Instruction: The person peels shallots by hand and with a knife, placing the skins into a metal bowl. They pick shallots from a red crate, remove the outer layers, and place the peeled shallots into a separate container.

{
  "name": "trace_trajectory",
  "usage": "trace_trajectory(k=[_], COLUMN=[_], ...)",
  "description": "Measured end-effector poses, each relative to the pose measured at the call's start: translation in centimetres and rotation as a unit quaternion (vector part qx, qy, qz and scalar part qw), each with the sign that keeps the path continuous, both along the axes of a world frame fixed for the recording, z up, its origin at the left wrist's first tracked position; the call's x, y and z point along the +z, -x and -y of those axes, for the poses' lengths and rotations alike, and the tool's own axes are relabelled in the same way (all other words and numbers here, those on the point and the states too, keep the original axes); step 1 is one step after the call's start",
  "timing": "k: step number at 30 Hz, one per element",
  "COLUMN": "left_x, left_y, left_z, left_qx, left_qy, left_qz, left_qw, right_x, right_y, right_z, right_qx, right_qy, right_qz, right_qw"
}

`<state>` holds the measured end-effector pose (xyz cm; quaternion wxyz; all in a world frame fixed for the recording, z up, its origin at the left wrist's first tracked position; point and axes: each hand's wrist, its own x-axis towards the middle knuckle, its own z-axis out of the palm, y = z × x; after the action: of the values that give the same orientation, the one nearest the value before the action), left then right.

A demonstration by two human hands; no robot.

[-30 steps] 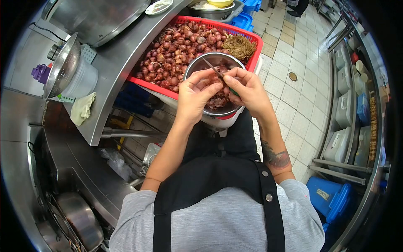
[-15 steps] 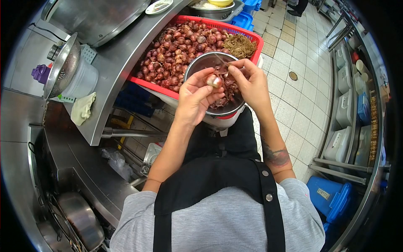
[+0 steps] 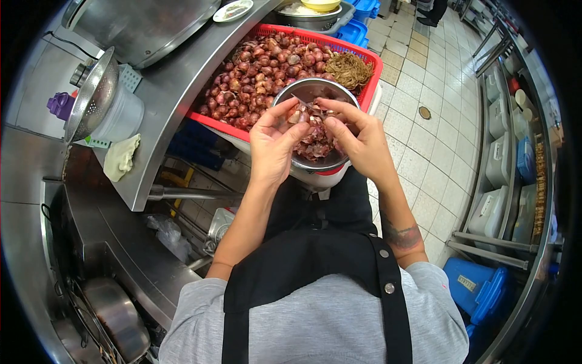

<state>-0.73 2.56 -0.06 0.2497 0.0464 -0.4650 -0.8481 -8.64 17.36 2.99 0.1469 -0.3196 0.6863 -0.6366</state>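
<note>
Above a steel bowl (image 3: 303, 87) with reddish peelings (image 3: 315, 145) in it, both of my hands work close together. My left hand (image 3: 276, 136) is closed round a small shallot (image 3: 301, 115), partly hidden by its fingers. From the other side, my right hand (image 3: 357, 136) pinches at a piece of dark skin beside the shallot. Behind the bowl stands a red basket (image 3: 227, 128) full of red shallots (image 3: 260, 67), with a tangle of dry brown roots (image 3: 350, 70) at its right end.
A steel counter (image 3: 176, 91) curves along the left, with a perforated strainer (image 3: 91, 94) and a pale cloth (image 3: 121, 158). Shelves with white bins (image 3: 498, 159) line the right. A person's dark legs (image 3: 434, 11) show at the top. A blue container (image 3: 473, 285) sits low right.
My right hand has come down and closer to my left hand. The shallot has turned and is now more covered by the fingers.
</note>
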Motion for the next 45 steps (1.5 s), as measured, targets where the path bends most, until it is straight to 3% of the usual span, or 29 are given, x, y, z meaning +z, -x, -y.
trace_trajectory(k=[6, 10, 22, 25, 28, 34, 37, 40, 43, 45], left_x=[0.0, 0.1, 0.7, 0.4, -0.3, 0.1, -0.2, -0.6, -0.8, 0.0], left_y=[-0.2, 0.0, -0.7, -1.0, -0.6, -0.8, -0.3, -0.1, 0.2, 0.0], left_z=[0.1, -0.3, -0.6, -0.4, 0.0, -0.1, -0.2, 0.2, 0.0, -0.7], left_qx=[0.024, 0.074, 0.073, 0.01, -0.038, -0.104, -0.097, -0.097, -0.061, -0.045], left_qy=[-0.007, 0.0, 0.042, -0.018, -0.058, -0.061, -0.114, -0.151, -0.199, -0.172], left_qz=[-0.051, -0.096, -0.051, -0.028, -0.046, -0.035, -0.04, -0.036, -0.05, -0.053], left_qw=[0.998, 0.993, 0.995, 0.999, 0.997, 0.992, 0.988, 0.983, 0.977, 0.983], right_x=[0.3, -0.3, -0.4, -0.8, -0.6, -0.9, -1.6, 0.0, -0.1, 0.0], right_y=[-1.6, -1.8, -1.5, -0.5, -0.1, 0.1, 0.2, -0.6, -1.8, -2.2], right_z=[0.0, 0.3, 0.4, -0.3, -0.3, 0.8, 1.5, 0.9, 1.1, 1.0], right_qx=[0.07, 0.074, 0.069, 0.127, 0.164, 0.025, -0.087, -0.085, -0.04, 0.0], right_qy=[0.067, 0.105, 0.122, 0.127, 0.172, 0.124, 0.059, 0.027, 0.092, 0.08], right_qz=[0.081, 0.04, 0.012, 0.169, 0.255, 0.123, -0.051, -0.026, 0.013, 0.031], right_qw=[0.992, 0.991, 0.99, 0.969, 0.937, 0.984, 0.993, 0.996, 0.995, 0.996])
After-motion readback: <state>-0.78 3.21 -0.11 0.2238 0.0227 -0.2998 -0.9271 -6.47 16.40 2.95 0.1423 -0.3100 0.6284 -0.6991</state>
